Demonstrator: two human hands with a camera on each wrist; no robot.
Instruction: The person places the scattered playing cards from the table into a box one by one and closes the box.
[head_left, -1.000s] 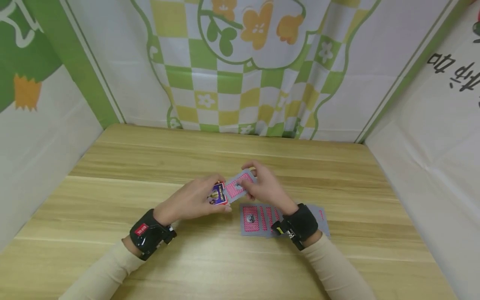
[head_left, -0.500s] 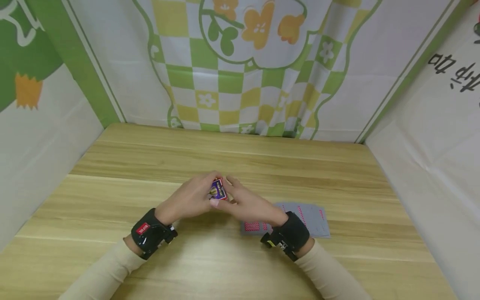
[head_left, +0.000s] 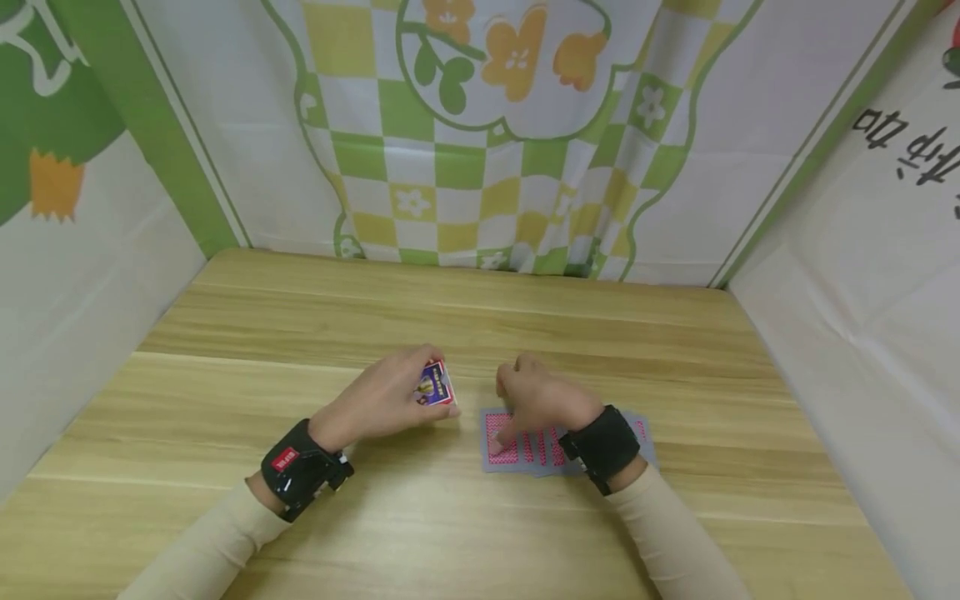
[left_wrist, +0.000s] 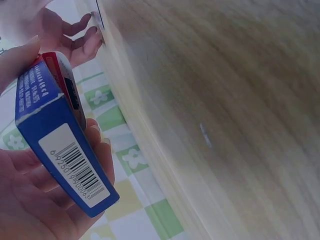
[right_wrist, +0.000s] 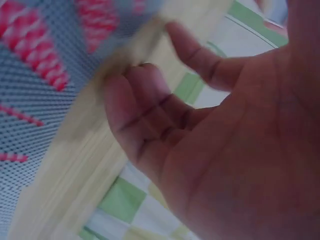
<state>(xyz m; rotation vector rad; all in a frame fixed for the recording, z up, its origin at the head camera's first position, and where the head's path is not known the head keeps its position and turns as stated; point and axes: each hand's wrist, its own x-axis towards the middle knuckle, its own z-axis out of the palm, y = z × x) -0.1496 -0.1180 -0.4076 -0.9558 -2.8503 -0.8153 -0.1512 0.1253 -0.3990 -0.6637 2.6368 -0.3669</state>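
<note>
My left hand grips a small playing-card box above the table, thumb on its near side and fingers along the far side. The box front is purple with a gold picture; the left wrist view shows a blue end with a barcode. Right of it, my right hand hovers over a spread row of playing cards lying with their red patterned backs up. Its thumb overlaps the leftmost card, its other fingers bend beyond the far edge of the row. Nothing shows between these fingers in the right wrist view.
The wood-grain table lies beneath both hands. A green and yellow checked curtain hangs behind its far edge, with white cloth walls at left and right. Both wrists wear black camera straps.
My right hand carried one card left to the box, where the card went out of sight, then came back to the row of cards. My left hand has kept its grip on the box.
</note>
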